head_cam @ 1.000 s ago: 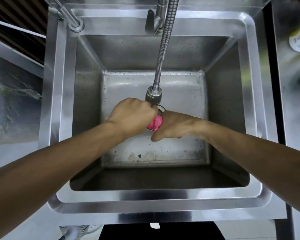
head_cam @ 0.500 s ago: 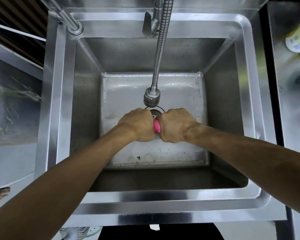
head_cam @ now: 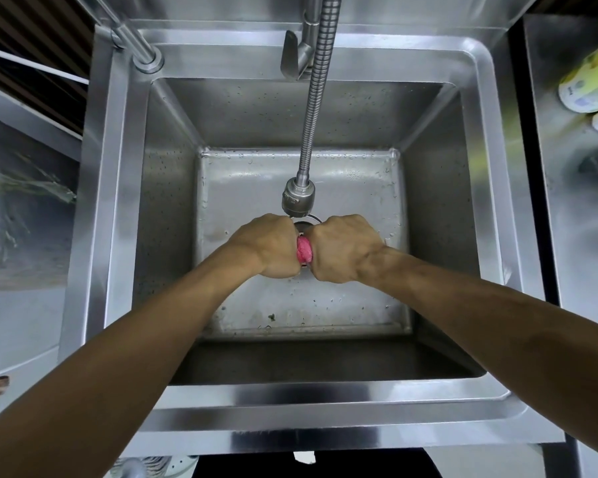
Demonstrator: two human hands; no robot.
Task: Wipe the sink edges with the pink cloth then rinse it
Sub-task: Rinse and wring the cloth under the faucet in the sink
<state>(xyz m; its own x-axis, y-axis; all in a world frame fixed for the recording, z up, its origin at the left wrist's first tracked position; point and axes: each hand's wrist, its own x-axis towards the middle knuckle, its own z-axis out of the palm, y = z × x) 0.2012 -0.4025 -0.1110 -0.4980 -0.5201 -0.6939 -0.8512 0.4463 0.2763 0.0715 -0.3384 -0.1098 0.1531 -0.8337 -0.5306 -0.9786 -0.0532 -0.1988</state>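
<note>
I see both hands held low over the middle of the steel sink (head_cam: 477, 98), knuckles up, fists side by side. My left hand (head_cam: 273, 246) is curled tight around one end of the pink cloth (head_cam: 304, 249), and my right hand (head_cam: 342, 250) is curled around the other end; the fingers of both are wrapped under and out of my sight, so I only see the backs of the hands. The cloth shows as a small bunched roll squeezed between the two fists (most of it is hidden inside the grips). It hangs above the basin floor, right over the drain ring (head_cam: 308, 220), which peeks out just behind the knuckles.

The spray head (head_cam: 298, 198) of the flexible spring hose (head_cam: 320, 81) hangs just behind and above the hands, close to them but not touching. I cannot tell whether water is running from it. The faucet lever (head_cam: 292, 55) sits at the back rim. Droplets and a few dark specks dot the basin floor (head_cam: 249, 188). On the counter (head_cam: 567, 219) to the right lies a yellow and white bottle (head_cam: 591, 81), well apart from the sink bowl.
</note>
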